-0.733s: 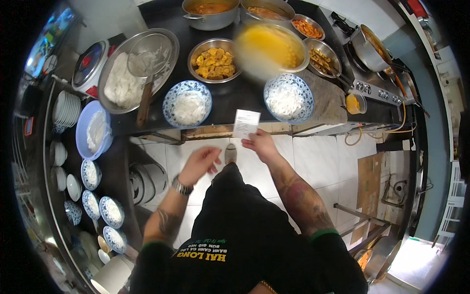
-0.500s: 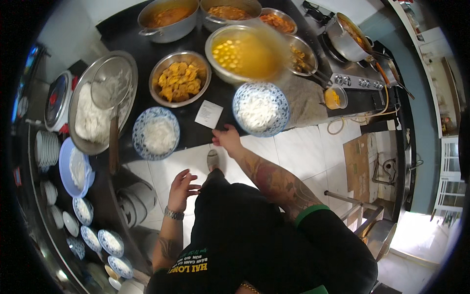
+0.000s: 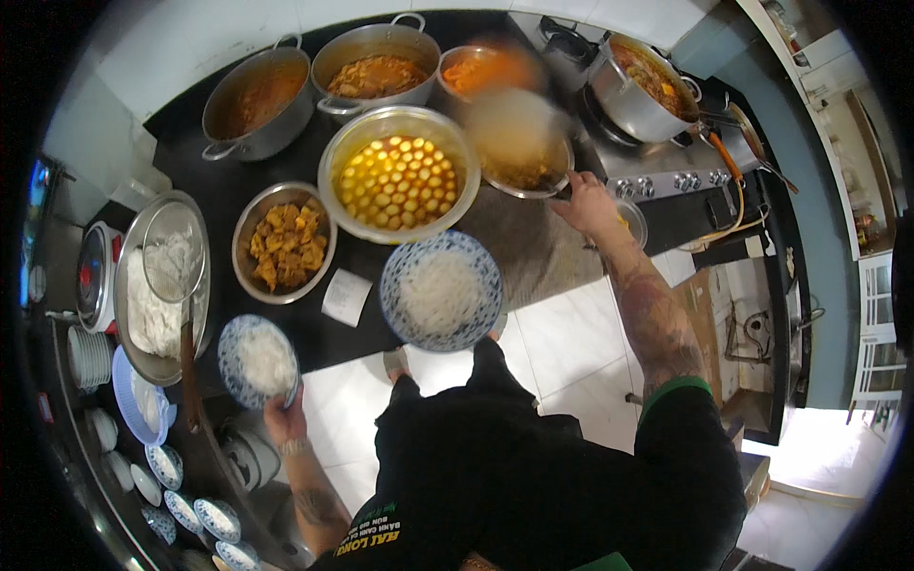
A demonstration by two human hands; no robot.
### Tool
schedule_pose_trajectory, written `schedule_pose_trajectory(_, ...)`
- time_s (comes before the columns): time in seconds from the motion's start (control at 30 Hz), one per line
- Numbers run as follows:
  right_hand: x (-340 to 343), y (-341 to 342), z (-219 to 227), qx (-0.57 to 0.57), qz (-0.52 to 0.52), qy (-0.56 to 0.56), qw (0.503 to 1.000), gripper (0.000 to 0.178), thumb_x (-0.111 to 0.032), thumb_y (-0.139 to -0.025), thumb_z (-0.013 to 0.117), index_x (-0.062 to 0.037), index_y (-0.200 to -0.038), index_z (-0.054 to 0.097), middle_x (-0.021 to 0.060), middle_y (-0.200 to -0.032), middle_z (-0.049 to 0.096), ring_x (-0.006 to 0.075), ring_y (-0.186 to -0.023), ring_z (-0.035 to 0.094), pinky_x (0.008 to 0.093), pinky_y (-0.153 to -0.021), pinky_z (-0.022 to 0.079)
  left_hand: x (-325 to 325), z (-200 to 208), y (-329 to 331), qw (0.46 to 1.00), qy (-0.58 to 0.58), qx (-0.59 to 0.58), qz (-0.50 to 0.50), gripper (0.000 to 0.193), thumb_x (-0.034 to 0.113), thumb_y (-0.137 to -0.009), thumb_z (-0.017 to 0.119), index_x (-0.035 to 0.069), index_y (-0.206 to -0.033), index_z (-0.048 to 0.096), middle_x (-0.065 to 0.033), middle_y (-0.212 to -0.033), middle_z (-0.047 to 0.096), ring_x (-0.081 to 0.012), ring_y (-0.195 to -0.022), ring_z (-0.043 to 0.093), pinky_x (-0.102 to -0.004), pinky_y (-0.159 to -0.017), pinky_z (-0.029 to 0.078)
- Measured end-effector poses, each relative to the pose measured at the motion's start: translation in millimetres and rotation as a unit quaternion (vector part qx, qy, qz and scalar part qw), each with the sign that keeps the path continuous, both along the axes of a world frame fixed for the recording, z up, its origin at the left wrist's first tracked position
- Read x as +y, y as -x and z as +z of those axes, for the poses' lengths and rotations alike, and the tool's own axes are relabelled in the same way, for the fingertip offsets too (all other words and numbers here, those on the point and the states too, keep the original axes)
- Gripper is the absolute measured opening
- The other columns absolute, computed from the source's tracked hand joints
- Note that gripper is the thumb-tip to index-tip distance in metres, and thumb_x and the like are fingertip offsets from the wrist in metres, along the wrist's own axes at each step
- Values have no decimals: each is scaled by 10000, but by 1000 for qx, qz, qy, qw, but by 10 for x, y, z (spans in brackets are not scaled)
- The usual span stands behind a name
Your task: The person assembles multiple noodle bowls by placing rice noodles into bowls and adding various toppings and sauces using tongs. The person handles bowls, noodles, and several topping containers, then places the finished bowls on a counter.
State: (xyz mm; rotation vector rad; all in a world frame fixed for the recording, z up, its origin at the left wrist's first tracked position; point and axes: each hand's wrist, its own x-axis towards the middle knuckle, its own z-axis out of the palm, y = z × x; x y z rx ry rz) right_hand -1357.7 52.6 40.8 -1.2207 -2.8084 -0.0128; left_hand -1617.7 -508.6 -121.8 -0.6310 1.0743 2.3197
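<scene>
My left hand (image 3: pixel 284 419) is closed on the near edge of a blue-and-white patterned bowl of white noodles (image 3: pixel 265 360), at the counter's front edge. My right hand (image 3: pixel 588 205) is stretched to the right, its fingers curled at the near right rim of a metal bowl of brown food (image 3: pixel 526 179). What those fingers hold is too unclear to name; a hazy blur covers part of that bowl. Between my hands, a larger blue-and-white bowl of noodles (image 3: pixel 440 290) stands beside a white paper slip (image 3: pixel 347 297). Behind it is a metal basin of eggs in yellow broth (image 3: pixel 398 186).
A metal bowl of brown chunks (image 3: pixel 284 243) and two large pots (image 3: pixel 262 105) (image 3: pixel 373 76) line the counter. A pot (image 3: pixel 643 90) stands on the stove at right. At left, a strainer (image 3: pixel 173 257) rests over a basin of noodles. A grey cloth (image 3: pixel 543 252) lies at the counter edge.
My left hand has moved to the smaller noodle bowl and taken hold of its edge. The right hand has gone from beside the paper slip to the metal bowl at right. The view has shifted.
</scene>
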Motion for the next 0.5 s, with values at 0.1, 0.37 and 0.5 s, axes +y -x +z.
schedule_pose_trajectory(0.1,559,-113,-238,-144,-21,56,988,621,-346,-775,712,-29,-1265,497,217,-1166,587,393,-1014,611,449,-865,512,4,422,-461,999,6,33,12,602,10,-648,541,-36,-1247,502,-169,-1317,502,-376,-1223,463,-547,-1003,422)
schedule_pose_trajectory(0.37,1169,-629,156,-25,53,144,988,560,-305,-815,691,-54,-1275,494,204,-1093,620,382,-984,618,445,-850,506,1211,1428,-1372,996,7,84,27,685,264,-691,616,37,-1318,459,-147,-1215,594,-340,-1000,623,-450,-706,568)
schedule_pose_trajectory(0.5,1393,-857,728,-81,86,29,993,426,-282,-814,667,-116,-1198,586,151,-1000,657,334,-883,653,434,-748,537,2056,1589,-1310,997,-11,65,-39,698,270,-686,612,32,-1323,452,-133,-1271,561,-311,-1128,561,-448,-936,480)
